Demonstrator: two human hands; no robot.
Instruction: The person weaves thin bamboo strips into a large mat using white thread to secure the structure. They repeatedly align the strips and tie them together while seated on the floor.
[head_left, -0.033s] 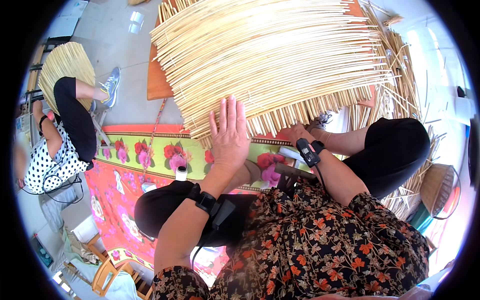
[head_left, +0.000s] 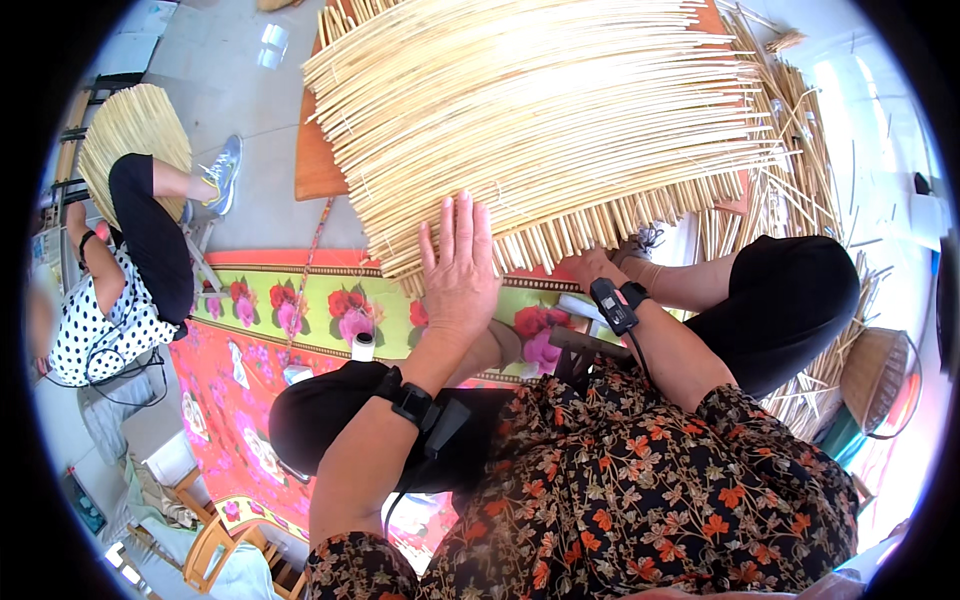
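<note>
1. The reed mat (head_left: 540,110), a big fan of pale straw-coloured stalks bound side by side, lies spread across the floor in front of the seated person, its near edge hanging over a bright floral cloth (head_left: 330,310).
2. The left hand (head_left: 460,275) is flat and open, fingers together, palm pressing down on the mat's near edge. Not gripping anything.
3. The right hand (head_left: 590,268) is tucked at the same edge, down among the stalk ends. Can't tell if it's pinching something or just resting; the fingers are hidden.
4. My guess on handling: light for its size, stiff along the stalks but floppy across them, so it'd roll one way and fight you the other.
5. Single stalks look brittle and snappable. I'd hold it by the bound edge with a flat palm, not by loose tips.
6. Loose stalks (head_left: 800,200) are piled off to the right, and another person (head_left: 110,290) sits well apart on the left.
</note>
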